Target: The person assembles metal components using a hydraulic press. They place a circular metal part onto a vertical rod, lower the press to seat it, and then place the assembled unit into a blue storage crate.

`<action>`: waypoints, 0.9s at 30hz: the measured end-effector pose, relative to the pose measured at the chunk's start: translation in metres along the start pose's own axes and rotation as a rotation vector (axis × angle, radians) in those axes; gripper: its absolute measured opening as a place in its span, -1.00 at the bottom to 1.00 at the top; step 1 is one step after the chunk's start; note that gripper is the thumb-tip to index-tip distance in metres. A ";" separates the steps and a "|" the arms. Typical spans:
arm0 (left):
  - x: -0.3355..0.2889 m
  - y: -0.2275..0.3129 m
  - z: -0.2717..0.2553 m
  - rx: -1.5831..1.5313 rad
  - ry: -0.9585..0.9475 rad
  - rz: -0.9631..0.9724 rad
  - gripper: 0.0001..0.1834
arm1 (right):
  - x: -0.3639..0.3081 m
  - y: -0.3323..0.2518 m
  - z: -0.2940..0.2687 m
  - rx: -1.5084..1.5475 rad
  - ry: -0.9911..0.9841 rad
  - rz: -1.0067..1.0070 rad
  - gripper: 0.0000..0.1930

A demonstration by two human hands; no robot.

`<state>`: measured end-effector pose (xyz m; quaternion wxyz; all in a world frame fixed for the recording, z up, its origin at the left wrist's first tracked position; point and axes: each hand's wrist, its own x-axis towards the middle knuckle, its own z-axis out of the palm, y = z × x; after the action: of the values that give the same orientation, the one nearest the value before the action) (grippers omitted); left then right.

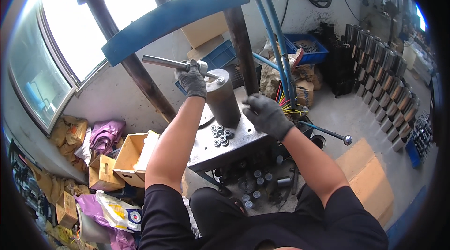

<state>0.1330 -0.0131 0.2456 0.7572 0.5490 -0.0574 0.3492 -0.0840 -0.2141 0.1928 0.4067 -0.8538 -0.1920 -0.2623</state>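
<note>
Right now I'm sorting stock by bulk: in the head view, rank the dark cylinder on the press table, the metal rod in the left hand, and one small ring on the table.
1. Dark cylinder, bulkiest.
2. Metal rod, about as long but far thinner.
3. Small ring, clearly smallest.

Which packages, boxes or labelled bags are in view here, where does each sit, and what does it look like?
Open brown cardboard boxes: floor, left of the press table, flaps up.
White plastic bag with a round blue-and-red emblem: floor, lower left, crumpled.
Blue plastic crate: floor by the back wall, right of the press, rectangular.
Tan paper sacks: in front of that crate, slumped.
No screens or signs visible.
</note>
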 end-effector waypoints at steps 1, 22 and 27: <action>-0.003 -0.001 0.006 -0.015 -0.021 -0.016 -0.72 | -0.026 -0.007 -0.021 -0.083 -0.012 -0.030 -0.74; 0.014 -0.005 0.009 0.403 -0.161 0.139 -0.78 | -0.024 0.032 -0.184 -0.899 0.069 -0.196 -0.83; 0.020 -0.006 0.012 0.400 -0.163 0.173 -0.80 | 0.017 0.038 -0.185 -0.875 0.002 0.036 -0.62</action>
<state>0.1552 -0.0152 0.2553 0.5932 0.7078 -0.0949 0.3716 -0.1044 -0.3818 0.2786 0.0114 -0.9486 -0.0478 -0.3127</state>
